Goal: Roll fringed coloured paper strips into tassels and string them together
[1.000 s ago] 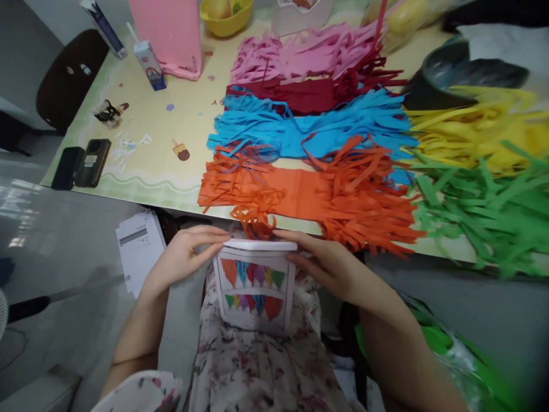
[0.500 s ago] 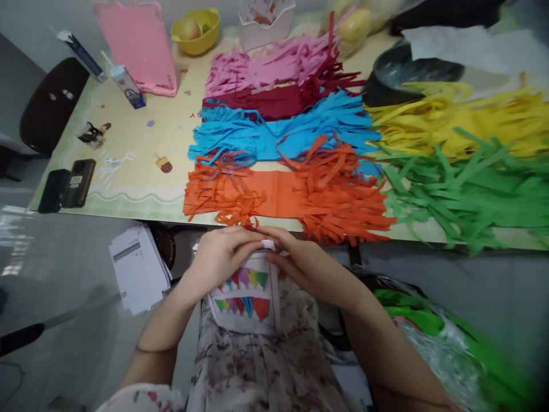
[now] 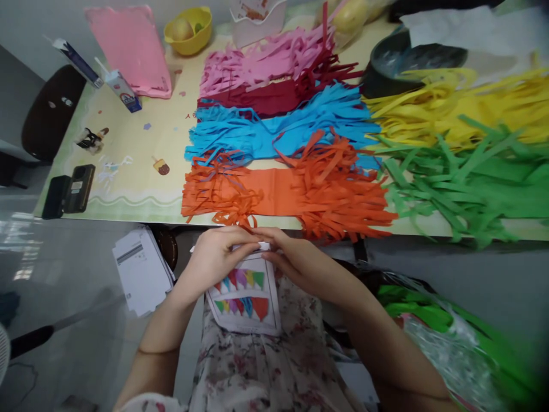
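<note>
In my lap, against the floral dress, lies a white card box (image 3: 242,317) printed with two rows of coloured bunting. My left hand (image 3: 221,252) is closed over its top left edge, thumb along the front. My right hand (image 3: 291,254) pinches the top right corner, where a small white flap (image 3: 264,246) shows between the thumbs. The fingertips of both hands meet behind the top edge, so part of the box is hidden. Just beyond them, at the table's front, lies an orange fringed paper bundle (image 3: 277,191).
Blue (image 3: 268,137), maroon (image 3: 268,98), pink (image 3: 266,66), yellow (image 3: 489,109) and green (image 3: 484,177) fringed bundles cover the table. White card sheets (image 3: 141,272) are stacked low on my left. A phone (image 3: 79,189) lies by the left edge; a green bag (image 3: 463,337) is low right.
The view has shifted slightly. Both hands keep their hold on the box's top edge, with only slight movement of the fingers around the flap.
</note>
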Available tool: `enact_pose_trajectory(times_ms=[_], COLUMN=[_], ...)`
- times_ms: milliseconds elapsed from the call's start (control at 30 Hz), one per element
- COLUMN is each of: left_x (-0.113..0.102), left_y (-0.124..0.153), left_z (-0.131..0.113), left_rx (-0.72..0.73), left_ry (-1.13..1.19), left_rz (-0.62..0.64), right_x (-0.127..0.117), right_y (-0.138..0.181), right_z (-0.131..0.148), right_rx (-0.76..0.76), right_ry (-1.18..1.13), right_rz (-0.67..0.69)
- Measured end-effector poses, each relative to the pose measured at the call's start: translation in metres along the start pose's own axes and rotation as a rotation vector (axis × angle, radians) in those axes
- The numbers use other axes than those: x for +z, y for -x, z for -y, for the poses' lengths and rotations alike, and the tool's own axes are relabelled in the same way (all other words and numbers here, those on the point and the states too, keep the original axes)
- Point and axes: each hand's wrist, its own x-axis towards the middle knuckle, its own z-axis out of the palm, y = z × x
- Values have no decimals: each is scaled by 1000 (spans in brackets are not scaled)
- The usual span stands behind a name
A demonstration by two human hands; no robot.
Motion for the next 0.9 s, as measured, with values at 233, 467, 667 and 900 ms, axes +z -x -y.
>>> enact_pose_trajectory(times_ms=[233, 467, 667, 900], left_x=[-1, 0, -8, -8], left_y=[-11, -20, -17, -3], left_z=[-7, -6, -3, -1], left_rx=[9, 41, 124, 159], left_ry=[-77, -23, 79, -64], left_rz=[43, 79, 176, 75], right_x=[-1, -3, -2, 3], right_y=[1, 1, 2, 4], right_z=[0, -1, -4, 0], right_rx=[-2, 13, 29, 70], right_ry=[-11, -29, -67, -133], right_rz=[-13, -19, -15, -75])
